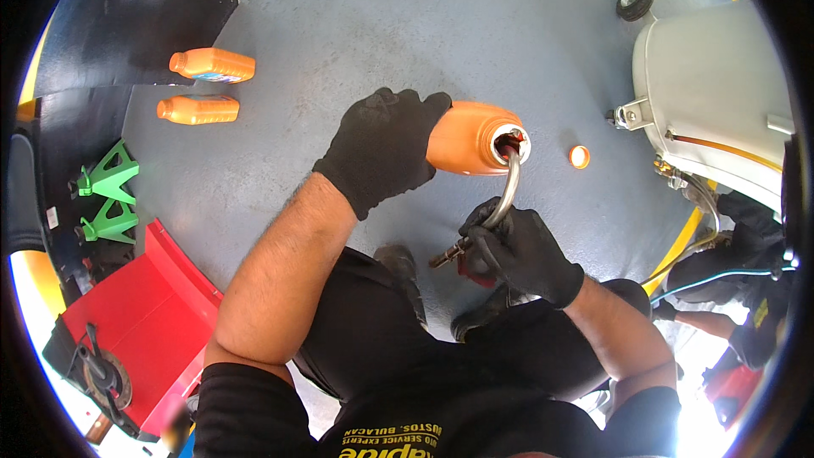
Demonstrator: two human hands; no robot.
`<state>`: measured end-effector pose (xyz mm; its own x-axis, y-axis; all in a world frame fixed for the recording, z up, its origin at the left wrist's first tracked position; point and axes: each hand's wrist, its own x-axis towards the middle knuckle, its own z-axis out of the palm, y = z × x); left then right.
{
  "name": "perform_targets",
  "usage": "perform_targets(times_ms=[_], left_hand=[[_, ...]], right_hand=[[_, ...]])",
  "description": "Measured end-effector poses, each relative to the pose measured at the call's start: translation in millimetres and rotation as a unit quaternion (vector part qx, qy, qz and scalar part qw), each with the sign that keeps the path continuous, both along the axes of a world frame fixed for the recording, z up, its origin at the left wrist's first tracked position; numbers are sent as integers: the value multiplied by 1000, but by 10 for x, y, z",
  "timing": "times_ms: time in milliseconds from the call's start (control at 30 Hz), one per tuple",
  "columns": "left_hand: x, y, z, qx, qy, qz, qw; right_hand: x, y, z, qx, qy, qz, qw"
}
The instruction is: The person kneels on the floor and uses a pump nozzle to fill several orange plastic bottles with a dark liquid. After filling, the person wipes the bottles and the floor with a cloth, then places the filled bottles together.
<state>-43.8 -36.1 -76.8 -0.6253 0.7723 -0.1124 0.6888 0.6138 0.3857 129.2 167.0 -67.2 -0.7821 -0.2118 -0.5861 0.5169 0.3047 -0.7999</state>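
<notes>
My left hand (386, 148), in a black glove, is closed round the body of an orange plastic bottle (462, 137). The bottle is tilted, its uncapped white-rimmed mouth turned toward me and to the right. A bent metal spout (511, 182) reaches into that mouth. My right hand (527, 256), also black-gloved, grips the spout lower down, near a brass-coloured fitting (449, 253) and a red part partly hidden by the fingers. Right of the bottle, an orange cap (579, 157) lies on the floor.
Two more orange bottles (199, 109) lie at the far left beside black panels (140, 21). Green stands (108, 174) and a red cart (153, 322) are on the left. A pale wheeled tank (716, 85) with hoses stands right; another person's arm (708, 322) shows below it.
</notes>
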Motion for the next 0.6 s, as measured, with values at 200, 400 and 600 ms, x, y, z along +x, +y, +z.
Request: perform_targets(times_ms=[200,400,600], left_hand=[[75,73,7,-20,-67,-3,998],[178,240,54,-36,-111,-19,993],[254,352,47,-61,-155,-25,986]], right_hand=[[141,12,91,-22,-8,-64,998],[236,6,254,62,-15,-91,994],[324,85,199,110,1,-89,990]])
